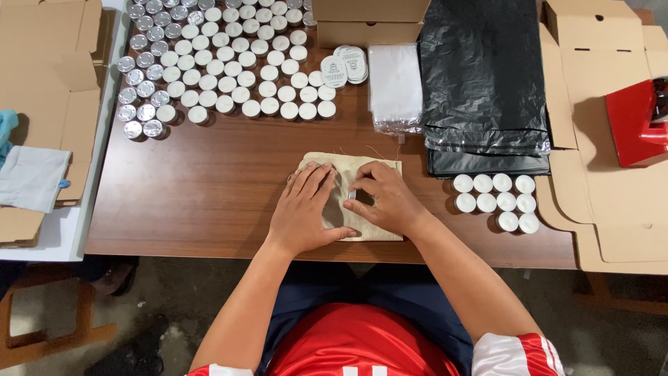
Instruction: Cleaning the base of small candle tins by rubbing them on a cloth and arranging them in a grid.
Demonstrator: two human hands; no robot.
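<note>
Far left: flattened cardboard [49, 63] with a grey cloth [31, 177] lying on it, off the edge of the wooden table [209, 188].

Back left of table: big block of tealight candles [223, 59] in rows, white wax up; the ones at its left edge show silver cups.

Centre, near front edge: beige cloth pouch [351, 170] flat on the table. Roughly rectangular, long axis running away from the person, loose drawstring threads at the far end, so the mouth points away.

Left hand [303, 209]: palm down on the pouch's left half, fingers spread and flat, pressing it down.

Right hand [386, 198]: on the pouch's right half, fingers curled together, tips pinching something small at the pouch's middle; can't tell what. The two hands nearly touch.

Behind pouch: stack of round labels [346, 65], clear bags [394, 87], open carton [369, 21].

Right: stack of black plastic bags [483, 83], small cluster of white tealights [495, 200] just below it, more flat cardboard [612, 202], red tape dispenser [637, 122] at the edge.
</note>
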